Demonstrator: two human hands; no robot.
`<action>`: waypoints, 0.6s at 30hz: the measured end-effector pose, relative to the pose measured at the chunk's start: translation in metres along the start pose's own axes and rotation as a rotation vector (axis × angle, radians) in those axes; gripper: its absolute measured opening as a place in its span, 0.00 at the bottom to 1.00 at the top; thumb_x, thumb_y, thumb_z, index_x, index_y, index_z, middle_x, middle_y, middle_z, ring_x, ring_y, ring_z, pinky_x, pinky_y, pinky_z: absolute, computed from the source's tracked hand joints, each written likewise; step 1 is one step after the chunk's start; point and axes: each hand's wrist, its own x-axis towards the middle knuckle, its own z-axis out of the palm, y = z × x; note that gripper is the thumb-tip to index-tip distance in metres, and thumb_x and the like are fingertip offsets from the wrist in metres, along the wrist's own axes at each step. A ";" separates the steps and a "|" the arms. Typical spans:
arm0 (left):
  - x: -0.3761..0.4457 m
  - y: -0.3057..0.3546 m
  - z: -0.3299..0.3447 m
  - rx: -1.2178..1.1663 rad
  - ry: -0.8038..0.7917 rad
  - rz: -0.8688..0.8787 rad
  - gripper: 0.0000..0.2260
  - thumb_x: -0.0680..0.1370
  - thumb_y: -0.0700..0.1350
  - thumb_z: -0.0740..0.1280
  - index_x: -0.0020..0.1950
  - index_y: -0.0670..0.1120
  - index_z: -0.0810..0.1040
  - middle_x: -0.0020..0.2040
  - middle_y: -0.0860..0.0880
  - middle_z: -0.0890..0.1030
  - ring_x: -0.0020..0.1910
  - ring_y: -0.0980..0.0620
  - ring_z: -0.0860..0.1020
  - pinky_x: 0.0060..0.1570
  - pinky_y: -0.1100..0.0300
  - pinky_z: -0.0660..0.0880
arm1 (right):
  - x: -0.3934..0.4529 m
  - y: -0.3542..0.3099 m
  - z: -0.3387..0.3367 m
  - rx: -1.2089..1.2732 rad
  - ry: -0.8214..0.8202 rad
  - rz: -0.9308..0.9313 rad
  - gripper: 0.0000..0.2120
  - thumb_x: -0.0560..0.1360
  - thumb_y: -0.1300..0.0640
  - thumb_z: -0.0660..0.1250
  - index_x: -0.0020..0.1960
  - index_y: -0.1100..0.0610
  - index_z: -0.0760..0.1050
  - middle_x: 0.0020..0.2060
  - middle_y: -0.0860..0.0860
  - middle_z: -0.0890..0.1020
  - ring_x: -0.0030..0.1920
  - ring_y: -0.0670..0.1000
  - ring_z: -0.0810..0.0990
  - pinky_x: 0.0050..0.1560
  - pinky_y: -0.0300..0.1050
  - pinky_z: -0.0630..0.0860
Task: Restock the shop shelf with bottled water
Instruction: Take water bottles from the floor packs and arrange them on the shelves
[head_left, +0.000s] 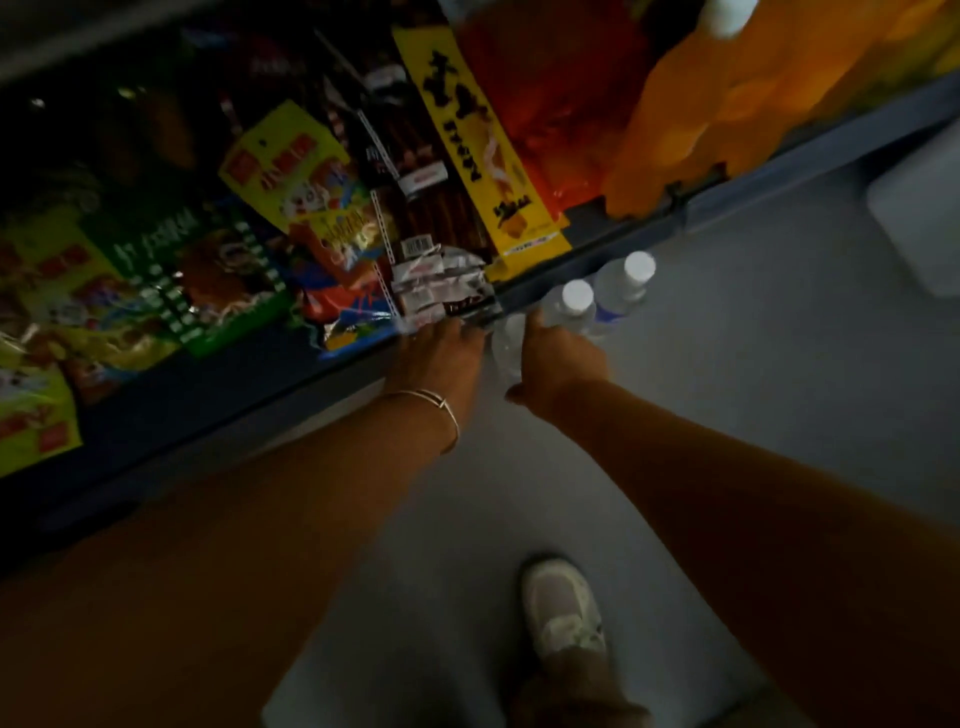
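Clear plastic water bottles with white caps, one (574, 304) beside another (626, 280), are standing low at the blue shelf edge (613, 249). Head view: the right hand (558, 358) is reaching down toward a third, blurred clear bottle (506, 345); whether its fingers are curled round it cannot be told. The left hand (441, 353), wearing a bracelet (441, 410), is lying just left, fingers hidden. Crowding the shelf above are snack packets (291, 171), a yellow box (483, 150) and orange bottles (691, 119). A pale shoe (563, 608) is standing near on the grey floor (753, 322).
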 end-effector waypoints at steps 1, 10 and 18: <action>0.007 -0.002 0.009 -0.006 0.008 -0.005 0.23 0.75 0.33 0.61 0.70 0.43 0.64 0.67 0.41 0.66 0.67 0.41 0.65 0.64 0.48 0.65 | 0.009 0.001 0.007 0.063 0.007 0.016 0.42 0.70 0.54 0.73 0.75 0.57 0.51 0.64 0.58 0.73 0.63 0.60 0.74 0.57 0.54 0.72; 0.028 -0.011 0.050 -0.017 0.056 -0.022 0.22 0.75 0.32 0.60 0.69 0.44 0.65 0.67 0.41 0.67 0.67 0.41 0.66 0.67 0.47 0.66 | 0.037 0.007 0.043 0.353 0.224 0.067 0.35 0.66 0.55 0.76 0.68 0.51 0.62 0.62 0.55 0.75 0.62 0.58 0.74 0.58 0.55 0.74; 0.005 -0.018 0.034 0.004 -0.004 -0.030 0.27 0.73 0.33 0.63 0.70 0.46 0.63 0.68 0.43 0.66 0.69 0.42 0.64 0.67 0.48 0.64 | -0.001 0.001 0.042 0.294 0.239 0.009 0.31 0.68 0.54 0.75 0.65 0.53 0.64 0.61 0.54 0.77 0.60 0.57 0.76 0.55 0.51 0.74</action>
